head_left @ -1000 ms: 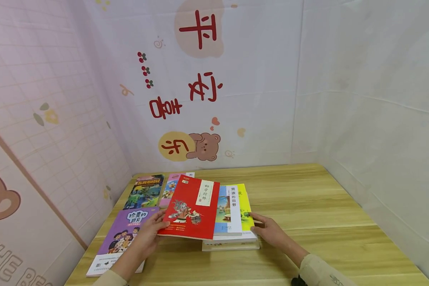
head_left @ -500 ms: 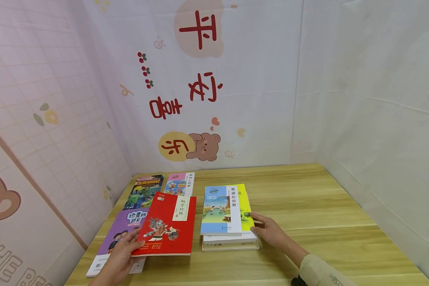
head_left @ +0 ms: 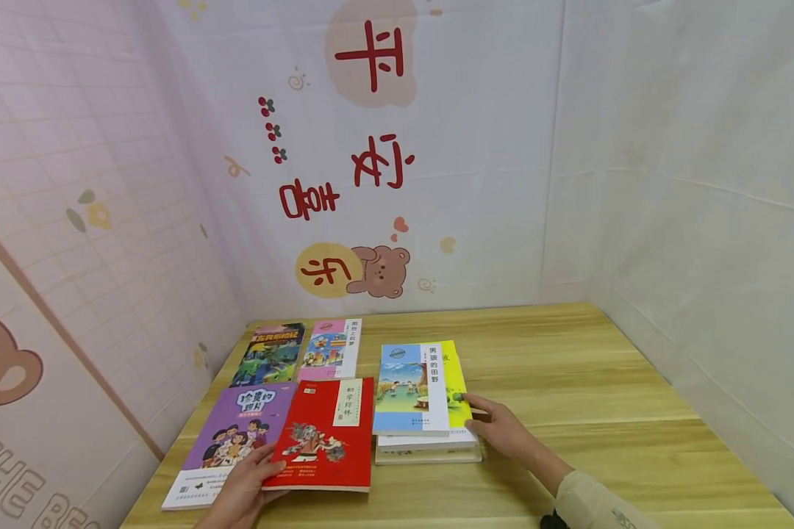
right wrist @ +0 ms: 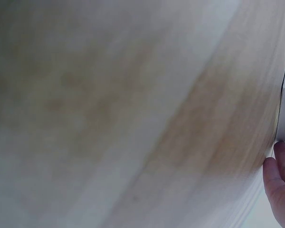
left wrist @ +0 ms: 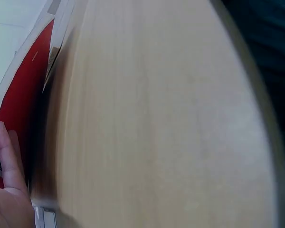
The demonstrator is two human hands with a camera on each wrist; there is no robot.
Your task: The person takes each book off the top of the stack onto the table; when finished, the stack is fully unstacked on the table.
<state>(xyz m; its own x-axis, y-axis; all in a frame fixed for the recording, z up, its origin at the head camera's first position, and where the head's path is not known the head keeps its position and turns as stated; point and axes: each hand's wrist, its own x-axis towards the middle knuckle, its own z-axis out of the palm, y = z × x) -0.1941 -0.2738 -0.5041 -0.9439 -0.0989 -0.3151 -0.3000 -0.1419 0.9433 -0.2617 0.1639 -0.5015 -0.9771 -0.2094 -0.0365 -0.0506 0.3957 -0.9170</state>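
A red book (head_left: pixel 331 441) with an illustrated cover is pinched at its lower left corner by my left hand (head_left: pixel 248 477), thumb on top and fingers (left wrist: pixel 9 161) beneath. Its left side overlaps the purple book (head_left: pixel 238 433) in the head view, and the left wrist view shows its red underside above the table. At the middle, a blue-and-white book (head_left: pixel 410 389) tops a small stack, with a yellow book (head_left: pixel 458 378) jutting out to the right under it. My right hand (head_left: pixel 506 433) touches the stack's right side with straight fingers (right wrist: pixel 282 161).
Beyond the red book lie a dark green illustrated book (head_left: pixel 267 356) and a pink-and-white book (head_left: pixel 331 349). Thick pale books (head_left: pixel 430 452) form the base of the stack. The wooden table (head_left: pixel 569 367) meets fabric-covered walls (head_left: pixel 476 184) at the back and sides.
My left hand has carried the red book off the stack, left and toward me, lowering it beside the purple book. The blue-and-white cover is now uncovered. My right hand stays at the stack.
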